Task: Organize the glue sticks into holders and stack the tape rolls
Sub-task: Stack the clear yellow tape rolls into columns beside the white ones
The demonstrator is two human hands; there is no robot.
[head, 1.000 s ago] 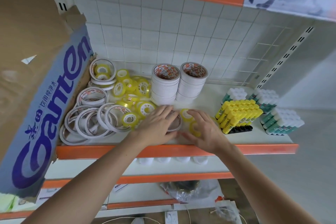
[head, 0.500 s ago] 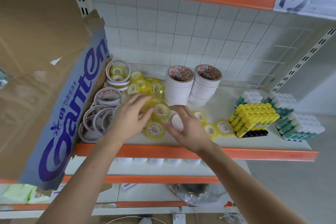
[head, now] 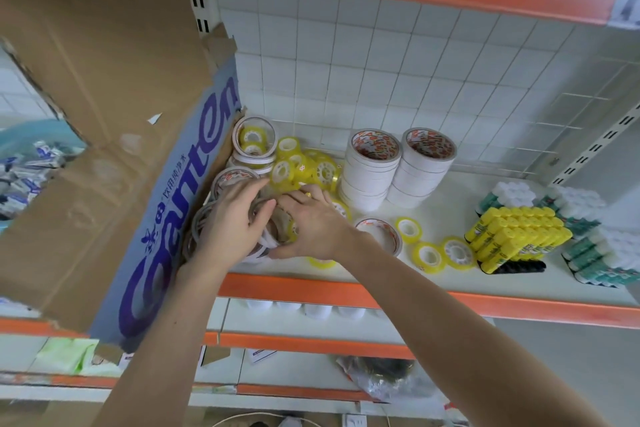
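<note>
Here, both hands meet over the left part of the shelf, right beside the big cardboard box with purple lettering that leans against that end. The left hand lies over a heap of thin white tape rings, its fingers curled down around several of them. The right hand comes in from the other side, thumb low and fingers bent, gripping the same bunch of rings, so the two hands hold the bundle between them; exactly how many rings are caught I cannot tell, since the hands cover them.

Behind the hands sits a loose pile of small yellow tape rolls, and further back a white ring stands on edge with yellow rolls inside it. To the right of that pile, two tidy stacks of white tape rolls stand side by side near the tiled back wall. In front of the stacks, a single white ring lies flat, and three small yellow rolls lie just beside it toward the shelf's orange front edge.

At the right end, a block of yellow glue sticks sits in a black holder, with bundles of green-and-white glue sticks packed behind and beside it.
</note>
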